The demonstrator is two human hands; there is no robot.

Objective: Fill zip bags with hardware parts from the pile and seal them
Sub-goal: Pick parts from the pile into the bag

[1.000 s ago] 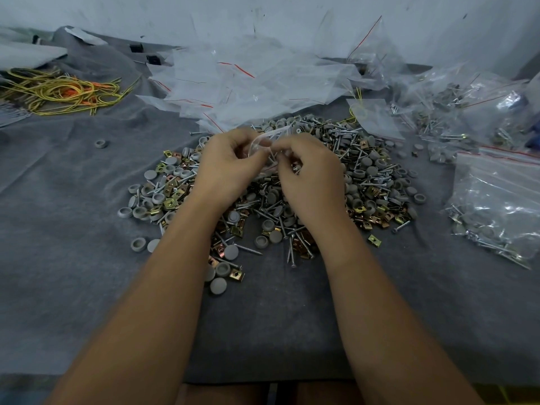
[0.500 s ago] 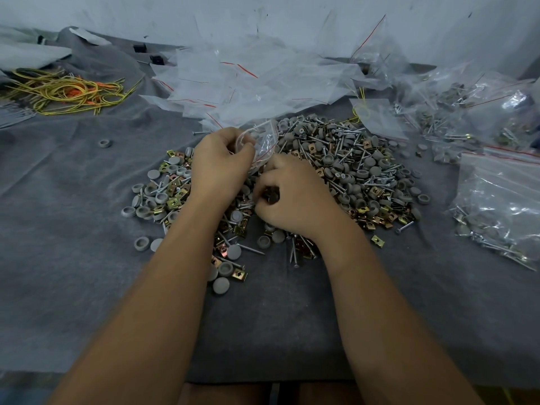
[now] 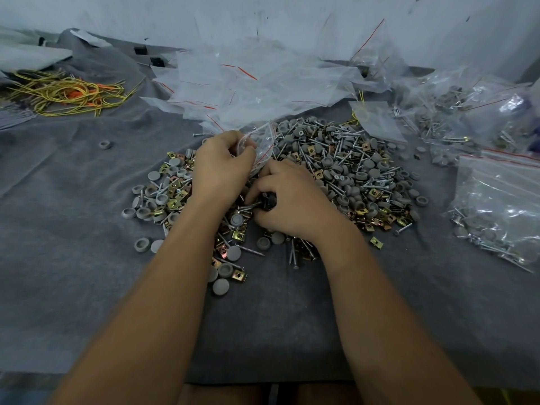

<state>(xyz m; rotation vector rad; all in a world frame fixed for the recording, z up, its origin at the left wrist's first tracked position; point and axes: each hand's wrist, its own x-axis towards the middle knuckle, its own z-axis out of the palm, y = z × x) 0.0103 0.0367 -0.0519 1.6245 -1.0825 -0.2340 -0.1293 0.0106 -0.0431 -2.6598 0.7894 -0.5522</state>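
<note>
Grey felt-covered counter [image 3: 73,258]. Heaped hardware pile [image 3: 336,176]: matte grey round caps, silver screws, brass-gold square clips. Clear plastic zip bag with red seal line [image 3: 264,143]. Loose stack of clear bags with red stripes [image 3: 248,83]. Tangled yellow cords with orange bits [image 3: 67,93]. White wall [image 3: 263,19].

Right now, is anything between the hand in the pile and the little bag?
Nothing visible. The right hand sits on the pile gathering parts, and the bag held by the left hand is right beside it, just above, with no object between.
</note>
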